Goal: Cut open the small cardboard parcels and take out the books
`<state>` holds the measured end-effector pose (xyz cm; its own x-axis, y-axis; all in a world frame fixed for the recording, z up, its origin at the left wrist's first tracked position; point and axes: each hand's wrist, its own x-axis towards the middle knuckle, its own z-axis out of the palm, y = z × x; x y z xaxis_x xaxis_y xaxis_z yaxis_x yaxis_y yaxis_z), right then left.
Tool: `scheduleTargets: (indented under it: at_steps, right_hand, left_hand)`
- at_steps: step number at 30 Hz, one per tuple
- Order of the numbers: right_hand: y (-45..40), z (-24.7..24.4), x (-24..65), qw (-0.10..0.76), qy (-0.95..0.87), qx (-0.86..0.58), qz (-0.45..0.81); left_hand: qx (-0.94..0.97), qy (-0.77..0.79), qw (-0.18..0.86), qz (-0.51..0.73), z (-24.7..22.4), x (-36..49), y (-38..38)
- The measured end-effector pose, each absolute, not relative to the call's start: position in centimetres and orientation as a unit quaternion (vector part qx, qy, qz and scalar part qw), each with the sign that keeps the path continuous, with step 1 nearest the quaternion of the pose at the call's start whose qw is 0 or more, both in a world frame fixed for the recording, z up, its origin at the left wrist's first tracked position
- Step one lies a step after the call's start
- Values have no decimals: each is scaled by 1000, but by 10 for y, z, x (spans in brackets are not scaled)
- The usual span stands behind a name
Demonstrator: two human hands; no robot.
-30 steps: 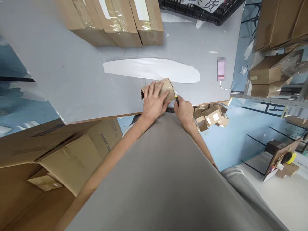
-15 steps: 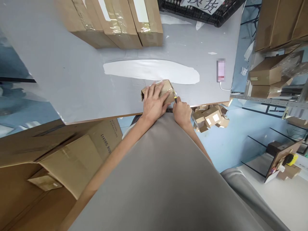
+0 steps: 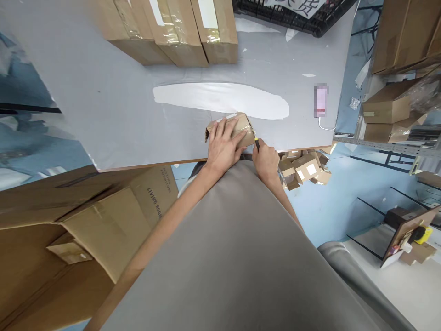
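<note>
A small taped cardboard box [image 3: 245,125] lies near the front edge of the table. My left hand [image 3: 222,143] rests on top of it with fingers spread, pressing it down; the palm covers part of the box. At the box's right end, my right hand [image 3: 266,160] is closed around a utility knife [image 3: 257,141] with a black and yellow body. The knife's tip is at the box's right edge; the blade itself is too small to make out.
On the grey table [image 3: 131,124] stand several larger taped boxes [image 3: 186,50], a black crate [image 3: 285,18] and a phone [image 3: 320,101] on a cable. A big open carton [image 3: 113,220] stands at left. Flattened boxes [image 3: 305,168] lie below on the right.
The view has shifted slightly, so everything sits a little further right. The knife and my right hand have moved slightly away from my left hand, along the box's right end.
</note>
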<state>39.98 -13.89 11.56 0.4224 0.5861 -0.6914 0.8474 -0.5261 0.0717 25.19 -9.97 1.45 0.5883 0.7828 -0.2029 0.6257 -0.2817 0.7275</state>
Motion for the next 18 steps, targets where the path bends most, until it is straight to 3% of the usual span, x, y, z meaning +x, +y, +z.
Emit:
scheduleTargets:
  at_steps: [18]
  right_hand:
    - [-154,125,410,190,474,786,-347]
  left_hand:
    - [792,464,381,105,6,250,-102]
